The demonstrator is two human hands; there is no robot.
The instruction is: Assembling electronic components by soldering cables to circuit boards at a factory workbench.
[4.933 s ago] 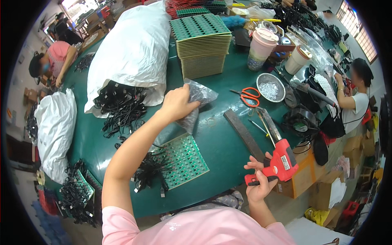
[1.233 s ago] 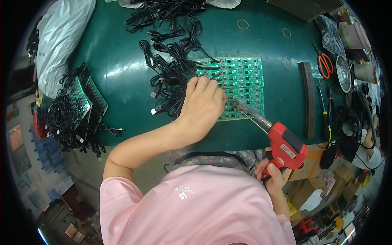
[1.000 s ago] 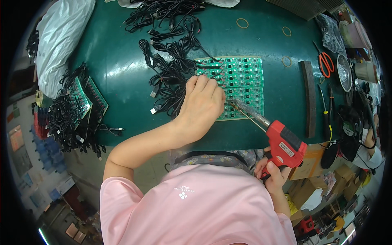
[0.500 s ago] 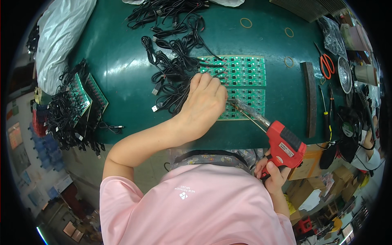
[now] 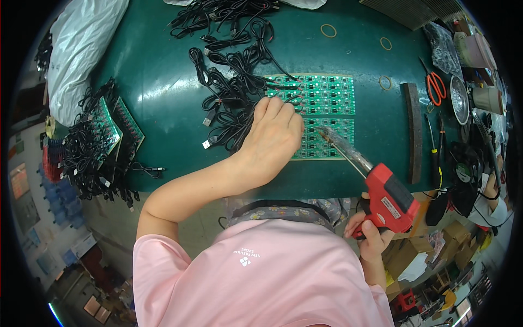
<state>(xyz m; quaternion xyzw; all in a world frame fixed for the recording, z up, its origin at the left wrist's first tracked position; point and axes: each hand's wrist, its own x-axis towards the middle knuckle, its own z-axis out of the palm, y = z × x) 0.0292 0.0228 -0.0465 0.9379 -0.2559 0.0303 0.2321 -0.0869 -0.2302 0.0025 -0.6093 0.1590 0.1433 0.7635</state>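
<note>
My left hand (image 5: 274,133) rests over the left edge of the green circuit boards (image 5: 327,99), fingers bent and pressed together. What it pinches is hidden beneath it. Black USB cables (image 5: 231,79) lie heaped beside this hand, and some have red and black wire ends on the upper board. My right hand (image 5: 371,235) is wrapped round the handle of a red soldering gun (image 5: 389,199). The gun's long metal nose points up and left, its tip over the lower board, a little right of my left fingertips.
Boards with cables (image 5: 111,131) are piled at the left, near a white plastic bag (image 5: 81,60). At the right lie a dark bar (image 5: 414,133), orange-handled scissors (image 5: 436,87), a metal bowl (image 5: 460,101) and hand tools. Rubber bands (image 5: 328,30) lie on the green table (image 5: 163,109).
The soldering gun has shifted right with my right hand, and its tip has drawn away from my left fingertips. My left hand stays in place.
</note>
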